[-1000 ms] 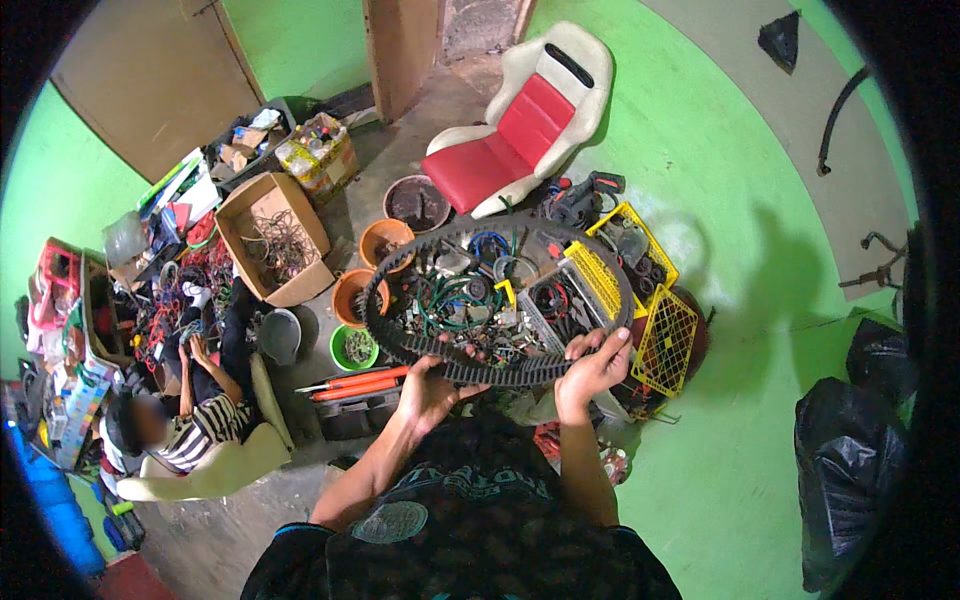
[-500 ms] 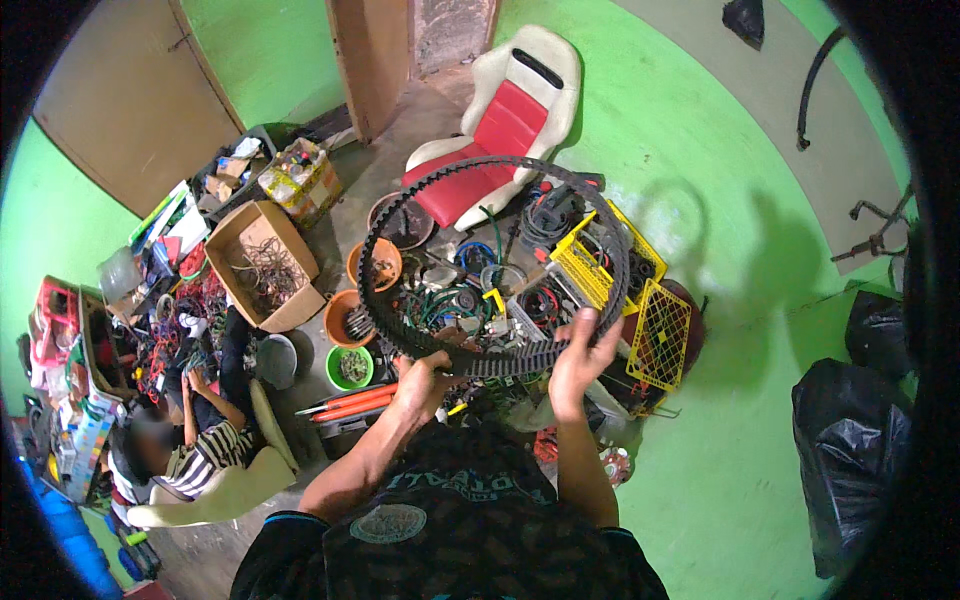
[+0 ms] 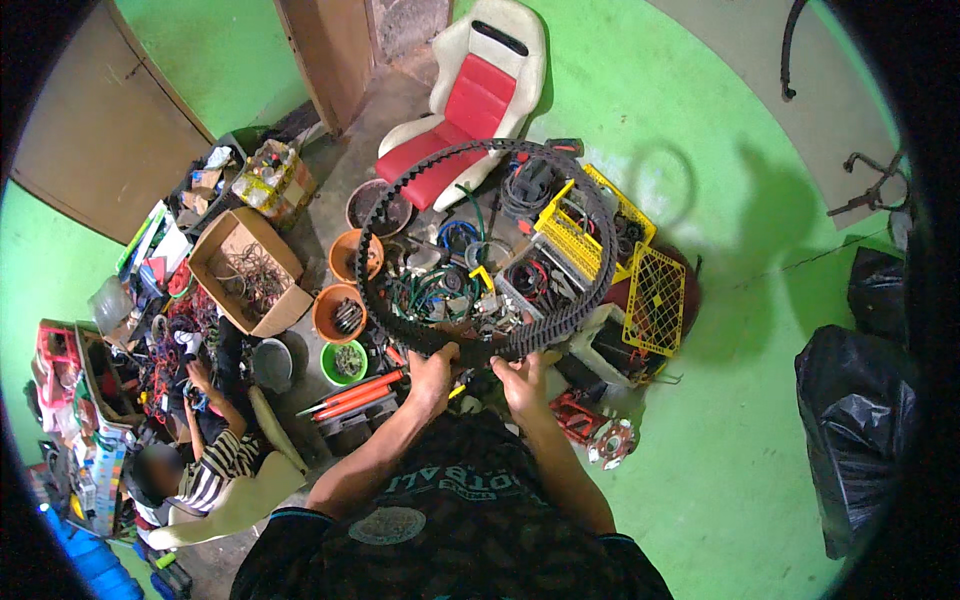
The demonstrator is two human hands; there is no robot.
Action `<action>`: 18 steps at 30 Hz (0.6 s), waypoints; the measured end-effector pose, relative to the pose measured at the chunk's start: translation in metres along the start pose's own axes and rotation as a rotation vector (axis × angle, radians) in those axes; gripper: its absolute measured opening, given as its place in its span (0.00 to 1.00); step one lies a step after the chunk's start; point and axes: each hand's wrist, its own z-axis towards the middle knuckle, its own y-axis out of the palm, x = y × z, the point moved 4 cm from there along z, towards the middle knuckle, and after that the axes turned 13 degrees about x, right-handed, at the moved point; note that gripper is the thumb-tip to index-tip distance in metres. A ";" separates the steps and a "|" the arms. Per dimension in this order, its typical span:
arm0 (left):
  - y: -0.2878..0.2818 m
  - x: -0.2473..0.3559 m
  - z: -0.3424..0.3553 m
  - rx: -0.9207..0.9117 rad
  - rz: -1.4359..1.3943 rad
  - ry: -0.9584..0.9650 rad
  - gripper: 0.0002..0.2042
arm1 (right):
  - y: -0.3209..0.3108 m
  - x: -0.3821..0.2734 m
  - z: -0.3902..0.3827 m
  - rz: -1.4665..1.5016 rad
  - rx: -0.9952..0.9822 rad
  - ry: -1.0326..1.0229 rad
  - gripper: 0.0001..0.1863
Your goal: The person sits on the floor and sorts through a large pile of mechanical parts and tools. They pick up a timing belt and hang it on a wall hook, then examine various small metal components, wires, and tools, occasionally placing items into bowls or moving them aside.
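Observation:
A large black toothed drive belt [image 3: 563,324] is held up in front of me as a wide loop, with its teeth along the inner side. My left hand [image 3: 432,378] grips its near edge, the thumb on top. Close beside it, my right hand [image 3: 523,383] holds the same near stretch, its thumb also up and its fingers partly hidden. The far part of the loop hangs over the pile of cables and parts [image 3: 450,285] on the floor.
Ahead stands a red and white car seat [image 3: 470,110]. Orange bowls [image 3: 335,312], a green bowl [image 3: 345,364] and a cardboard box [image 3: 250,270] lie left; yellow crates [image 3: 655,300] lie right. At the left, another person in a striped shirt [image 3: 222,455] sits handling something. Black bags [image 3: 855,430] lean far right.
My right hand has slid left along the belt, closer to my left hand. The view has shifted, and the loop now sits slightly farther left.

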 end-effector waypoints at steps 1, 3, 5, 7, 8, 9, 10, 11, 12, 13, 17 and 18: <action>-0.002 -0.009 0.004 0.027 0.000 -0.004 0.11 | 0.001 -0.005 -0.001 -0.020 0.101 -0.025 0.40; -0.006 -0.019 0.007 0.041 0.007 -0.008 0.10 | 0.001 0.002 0.004 -0.020 0.108 -0.003 0.39; -0.008 -0.024 0.007 0.016 0.022 -0.011 0.10 | 0.002 -0.003 -0.001 0.057 0.135 0.006 0.37; -0.011 -0.031 0.008 0.007 0.008 0.010 0.12 | 0.015 -0.020 -0.009 0.111 0.161 0.066 0.36; -0.016 -0.038 0.011 0.030 0.008 -0.009 0.13 | 0.017 -0.022 -0.010 0.138 0.174 0.095 0.35; -0.019 -0.046 0.012 0.046 0.008 -0.030 0.14 | 0.011 -0.018 -0.011 0.126 0.186 0.150 0.35; -0.022 -0.052 0.013 0.063 0.008 -0.051 0.15 | 0.003 -0.011 -0.011 0.115 0.198 0.205 0.34; -0.024 -0.058 0.013 0.056 -0.016 -0.081 0.17 | -0.005 -0.002 -0.012 0.104 0.209 0.260 0.34; -0.021 -0.060 0.011 0.041 -0.040 -0.114 0.18 | -0.017 0.009 -0.011 0.024 0.228 0.177 0.34; -0.019 -0.062 0.009 0.029 -0.064 -0.144 0.19 | -0.026 0.022 -0.012 -0.055 0.242 0.095 0.35; -0.020 -0.066 0.004 0.025 -0.109 -0.285 0.19 | -0.035 0.031 -0.009 0.039 0.170 0.228 0.36; -0.019 -0.062 0.004 0.020 -0.107 -0.300 0.17 | -0.026 0.019 -0.010 0.050 0.143 0.242 0.35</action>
